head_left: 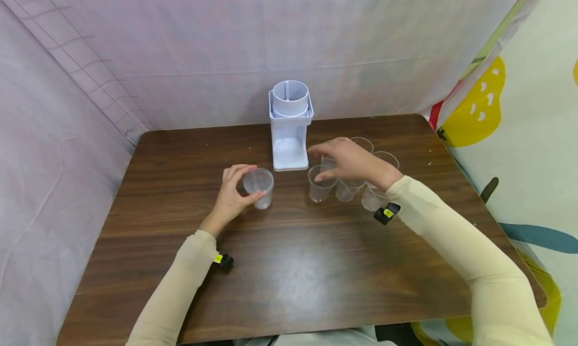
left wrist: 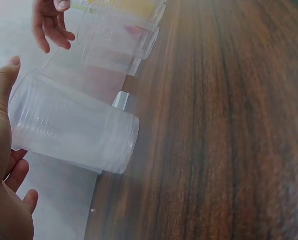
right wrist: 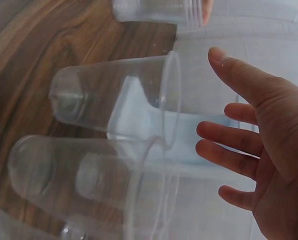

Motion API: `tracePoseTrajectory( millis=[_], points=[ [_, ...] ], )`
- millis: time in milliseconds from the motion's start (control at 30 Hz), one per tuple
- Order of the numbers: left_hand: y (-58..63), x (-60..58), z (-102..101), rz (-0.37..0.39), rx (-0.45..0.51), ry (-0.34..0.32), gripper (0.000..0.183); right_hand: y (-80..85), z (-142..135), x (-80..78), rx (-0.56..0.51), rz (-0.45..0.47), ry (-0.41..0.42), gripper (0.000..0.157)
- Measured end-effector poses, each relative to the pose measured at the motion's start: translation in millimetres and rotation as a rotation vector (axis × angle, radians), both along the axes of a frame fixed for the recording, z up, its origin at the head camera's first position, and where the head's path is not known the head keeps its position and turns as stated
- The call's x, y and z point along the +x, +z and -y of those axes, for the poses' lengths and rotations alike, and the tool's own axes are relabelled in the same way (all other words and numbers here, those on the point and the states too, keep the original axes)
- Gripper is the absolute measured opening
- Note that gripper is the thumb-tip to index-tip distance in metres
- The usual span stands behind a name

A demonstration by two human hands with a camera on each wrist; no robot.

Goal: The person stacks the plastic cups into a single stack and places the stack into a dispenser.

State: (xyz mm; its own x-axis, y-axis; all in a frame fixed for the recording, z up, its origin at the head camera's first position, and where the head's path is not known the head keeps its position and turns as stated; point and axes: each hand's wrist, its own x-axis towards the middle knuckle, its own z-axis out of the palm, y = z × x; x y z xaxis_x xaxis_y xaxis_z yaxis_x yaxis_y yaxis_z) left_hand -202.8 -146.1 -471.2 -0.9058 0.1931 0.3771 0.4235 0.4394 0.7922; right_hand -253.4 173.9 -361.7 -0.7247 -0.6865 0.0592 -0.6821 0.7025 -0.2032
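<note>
Near the middle of the table, my left hand point(head_left: 228, 198) holds a cloudy plastic cup stack point(head_left: 263, 201) near the rim, thumb on the near side and fingers on the far side. Several close rims show on this stack in the right wrist view. My right hand point(head_left: 354, 160) hovers over a group of clear plastic cups point(head_left: 319, 193), nearest the front left one. Its fingers are spread and loosely bent, with nothing in them, as the right wrist view shows beside an upright clear cup point(right wrist: 114, 95). The hand hides part of the group.
A white stand point(head_left: 290, 155) with a round tube on top stands at the back middle, between the hands. Bare brown tabletop point(head_left: 289, 276) lies in front of the cups. A pale cloth point(head_left: 194, 45) hangs behind the table.
</note>
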Motion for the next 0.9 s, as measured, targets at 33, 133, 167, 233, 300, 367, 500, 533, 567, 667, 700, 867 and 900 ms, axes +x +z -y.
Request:
tracePoseTrajectory(
  millis=[33, 133, 167, 233, 300, 367, 500, 533, 567, 667, 700, 867, 900],
  points=[
    [0.1, 0.1, 0.0, 0.000, 0.001, 0.000, 0.069, -1.0, -1.9, 1.1, 0.001, 0.001, -0.002, 0.077],
    [-0.1, -0.1, 0.3, 0.001, 0.003, -0.001, 0.068, -4.6, -6.4, 3.7, 0.011, 0.002, -0.004, 0.078],
    [0.0, -0.1, 0.4, 0.002, 0.002, -0.001, 0.068, -5.7, -7.3, 4.5, 0.013, 0.007, -0.004, 0.079],
    [0.1, 0.2, 0.6, 0.005, 0.000, -0.001, 0.068, -7.7, -8.3, 5.9, 0.023, 0.013, -0.007, 0.081],
    [-0.1, 0.3, 0.5, 0.008, 0.001, 0.000, 0.068, -9.3, -8.2, 7.1, 0.031, 0.012, -0.008, 0.084],
    [-0.5, 0.5, 0.5, 0.009, 0.002, 0.001, 0.067, -10.3, -7.7, 8.3, 0.035, 0.018, -0.012, 0.086],
    [-1.7, 1.3, -0.2, 0.008, 0.004, 0.004, 0.067, -13.0, -7.0, 9.1, 0.046, 0.026, -0.021, 0.087],
    [-2.0, 1.5, -0.4, 0.008, 0.004, 0.004, 0.066, -13.6, -6.9, 9.3, 0.047, 0.029, -0.021, 0.088],
    [-2.2, 1.8, -0.5, 0.008, 0.004, 0.005, 0.066, -14.3, -6.8, 9.5, 0.049, 0.030, -0.018, 0.088],
    [-3.1, 1.9, -0.9, 0.009, 0.006, 0.003, 0.066, -16.8, -6.8, 9.4, 0.057, 0.026, -0.010, 0.089],
    [-3.2, 1.7, -1.0, 0.008, 0.009, 0.002, 0.067, -17.4, -6.9, 9.4, 0.057, 0.025, -0.009, 0.089],
    [-2.8, 1.0, -1.1, 0.010, 0.010, 0.004, 0.067, -19.7, -7.6, 9.1, 0.056, 0.017, -0.007, 0.091],
    [-2.6, 0.9, -1.0, 0.010, 0.009, 0.005, 0.067, -19.8, -7.6, 9.0, 0.053, 0.016, -0.008, 0.091]
  ],
)
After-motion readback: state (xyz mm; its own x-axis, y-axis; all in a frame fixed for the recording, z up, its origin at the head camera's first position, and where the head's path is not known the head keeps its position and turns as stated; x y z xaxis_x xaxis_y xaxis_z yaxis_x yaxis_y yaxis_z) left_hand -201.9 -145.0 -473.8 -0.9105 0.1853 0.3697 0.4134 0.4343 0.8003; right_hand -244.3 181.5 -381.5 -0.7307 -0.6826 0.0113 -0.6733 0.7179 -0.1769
